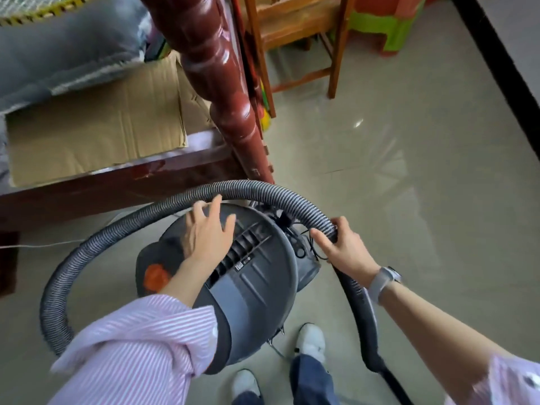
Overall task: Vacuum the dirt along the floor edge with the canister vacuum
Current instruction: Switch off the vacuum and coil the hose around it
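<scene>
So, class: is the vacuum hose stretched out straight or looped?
Looped. The hose arcs around the canister, from the floor at its left over to the right hand.

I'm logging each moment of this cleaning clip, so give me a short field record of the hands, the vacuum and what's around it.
left hand: open, fingers spread, over the canister top
right hand: closed around the hose
canister vacuum: dark grey, on the floor at the person's feet
hose: ribbed, looping from the left over the canister to the right hand
bed post: red wood, just beyond the canister
cardboard: flat on the bed
</scene>
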`<act>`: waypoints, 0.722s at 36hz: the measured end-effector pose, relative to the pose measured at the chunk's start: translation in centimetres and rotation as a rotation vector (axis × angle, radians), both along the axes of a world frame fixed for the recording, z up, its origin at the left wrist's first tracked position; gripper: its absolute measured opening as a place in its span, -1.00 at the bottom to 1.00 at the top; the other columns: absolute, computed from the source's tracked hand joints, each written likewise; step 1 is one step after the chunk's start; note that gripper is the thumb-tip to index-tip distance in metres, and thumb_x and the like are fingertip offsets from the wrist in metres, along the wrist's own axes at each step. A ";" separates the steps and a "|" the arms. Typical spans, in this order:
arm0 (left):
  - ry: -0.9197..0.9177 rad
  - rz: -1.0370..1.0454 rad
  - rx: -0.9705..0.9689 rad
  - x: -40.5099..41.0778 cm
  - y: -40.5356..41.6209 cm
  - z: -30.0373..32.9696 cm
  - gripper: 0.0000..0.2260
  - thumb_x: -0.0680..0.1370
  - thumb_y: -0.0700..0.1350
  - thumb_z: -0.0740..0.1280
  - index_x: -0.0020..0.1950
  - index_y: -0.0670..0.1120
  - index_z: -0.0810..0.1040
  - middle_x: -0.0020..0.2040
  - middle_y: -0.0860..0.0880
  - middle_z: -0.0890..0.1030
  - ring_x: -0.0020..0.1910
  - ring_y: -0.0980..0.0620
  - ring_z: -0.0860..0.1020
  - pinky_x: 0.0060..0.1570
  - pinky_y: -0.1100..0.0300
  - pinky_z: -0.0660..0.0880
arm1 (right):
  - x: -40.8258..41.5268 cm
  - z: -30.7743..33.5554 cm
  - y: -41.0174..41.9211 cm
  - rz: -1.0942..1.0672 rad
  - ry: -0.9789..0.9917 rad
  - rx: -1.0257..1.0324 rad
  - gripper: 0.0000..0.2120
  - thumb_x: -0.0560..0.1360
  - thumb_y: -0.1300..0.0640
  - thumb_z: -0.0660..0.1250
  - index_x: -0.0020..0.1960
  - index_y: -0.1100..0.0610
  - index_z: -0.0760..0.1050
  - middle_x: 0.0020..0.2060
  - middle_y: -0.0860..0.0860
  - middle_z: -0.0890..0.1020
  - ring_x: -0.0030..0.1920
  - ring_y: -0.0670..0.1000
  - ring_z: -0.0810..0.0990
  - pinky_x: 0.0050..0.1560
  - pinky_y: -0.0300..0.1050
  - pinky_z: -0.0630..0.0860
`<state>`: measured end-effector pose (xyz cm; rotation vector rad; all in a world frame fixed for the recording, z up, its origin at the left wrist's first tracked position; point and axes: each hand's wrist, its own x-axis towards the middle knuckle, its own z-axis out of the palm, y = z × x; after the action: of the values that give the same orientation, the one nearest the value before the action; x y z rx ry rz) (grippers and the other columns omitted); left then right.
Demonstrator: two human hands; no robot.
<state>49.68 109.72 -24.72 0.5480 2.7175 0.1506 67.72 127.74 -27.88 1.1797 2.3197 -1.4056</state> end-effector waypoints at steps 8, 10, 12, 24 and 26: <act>-0.149 -0.238 -0.087 0.0 2.0 -3.0 -0.52 0.64 0.10 0.01 0.54 0.22 -0.07 0.58 0.06 -0.15 0.55 0.00 -0.17 0.47 -0.19 -0.21 | -5.2 -3.8 -3.9 -0.043 -0.070 -0.158 -0.48 0.52 -0.24 0.21 0.13 0.20 0.18 0.10 0.19 0.56 0.08 0.22 0.58 0.07 0.03 0.48; -0.188 -0.310 -0.116 -0.4 3.1 -3.4 -0.56 0.65 0.12 -0.02 0.53 0.24 0.00 0.58 0.12 -0.11 0.55 0.06 -0.16 0.46 -0.20 -0.24 | -5.8 -4.8 -3.9 -0.060 -0.079 -0.183 -0.45 0.53 -0.24 0.20 0.18 0.22 0.19 0.16 0.20 0.54 0.15 0.22 0.54 0.12 0.02 0.44; -0.206 -0.412 -0.164 -0.2 4.4 -3.9 -0.57 0.64 0.15 -0.04 0.52 0.25 0.05 0.57 0.14 -0.06 0.55 0.07 -0.11 0.45 -0.22 -0.23 | -5.8 -5.7 -3.6 -0.063 -0.051 -0.213 -0.44 0.52 -0.23 0.22 0.19 0.23 0.19 0.17 0.18 0.53 0.14 0.17 0.54 0.10 -0.02 0.44; -0.116 -0.512 -0.330 0.3 7.0 -4.8 -0.38 0.54 0.35 -0.01 0.55 0.16 0.01 0.58 0.05 -0.03 0.55 -0.05 0.01 0.44 -0.26 -0.13 | 7.9 -11.4 -3.4 0.138 -0.262 -0.563 -0.57 0.46 0.12 0.43 0.23 0.10 0.30 -0.10 -0.10 0.46 -0.11 -0.14 0.47 -0.10 -0.42 0.41; -0.106 -0.491 -0.355 0.5 7.5 -4.7 -0.38 0.55 0.34 0.01 0.55 0.14 0.02 0.58 0.04 -0.02 0.55 -0.07 0.01 0.44 -0.26 -0.14 | 10.3 -12.1 -3.5 0.158 -0.325 -0.495 -0.51 0.44 0.13 0.44 0.28 0.16 0.31 -0.03 -0.02 0.47 -0.07 -0.07 0.46 -0.04 -0.27 0.40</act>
<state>50.17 117.17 -29.38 1.0318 2.3458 -0.4072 77.99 124.23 -39.97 0.9636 1.6751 -1.4817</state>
